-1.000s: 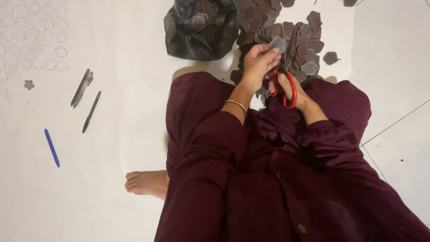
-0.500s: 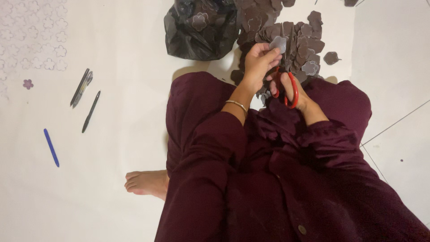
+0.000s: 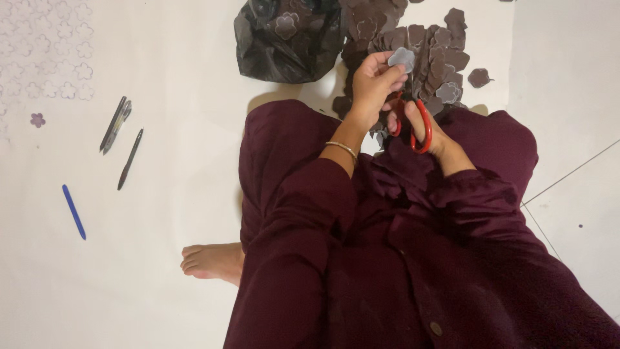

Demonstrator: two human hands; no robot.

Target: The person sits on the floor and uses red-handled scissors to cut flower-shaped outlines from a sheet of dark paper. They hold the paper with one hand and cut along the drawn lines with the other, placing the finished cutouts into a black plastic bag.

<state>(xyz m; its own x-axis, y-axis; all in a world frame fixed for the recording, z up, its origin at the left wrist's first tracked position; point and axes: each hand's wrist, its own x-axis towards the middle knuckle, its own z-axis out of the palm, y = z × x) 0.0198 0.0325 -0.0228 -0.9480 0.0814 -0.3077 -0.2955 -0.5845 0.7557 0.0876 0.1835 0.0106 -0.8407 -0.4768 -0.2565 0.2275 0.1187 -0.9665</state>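
While the left hand [image 3: 374, 81] is pinching a small grey flower-shaped piece [image 3: 401, 58] between thumb and fingertips, the right hand [image 3: 426, 126] is working red-handled scissors [image 3: 413, 119] just under it, thumb and fingers threaded through the loops; blades are hidden behind the left hand, so cannot tell if they are shut. Compared with a second ago, the piece is sitting slightly higher and turned a bit in the pinch, and the scissors are staying in the same spot, so the cutting around the petal outline looks to be carrying on, with the piece being rotated rather than finished. A thin bracelet [image 3: 341, 149] is sitting on the left wrist.

Taking the piece as landmark: right behind and around it a pile of dark cut flower shapes [image 3: 439, 45] is lying on the floor. Left of that a crumpled black plastic bag [image 3: 284, 42] is sitting with more shapes in it. Below, the person's maroon clothing [image 3: 387, 245] is filling the lower frame, a bare foot [image 3: 210, 262] poking out left. Far left, two dark pens [image 3: 123, 139] and a blue pen [image 3: 73, 211] are lying on a large white sheet [image 3: 161, 97], with faint flower outlines [image 3: 45, 52] drawn at its top-left corner and one purple flower [image 3: 37, 119] near them. Right of the sheet, pale floor tiles [image 3: 568, 194] are showing.
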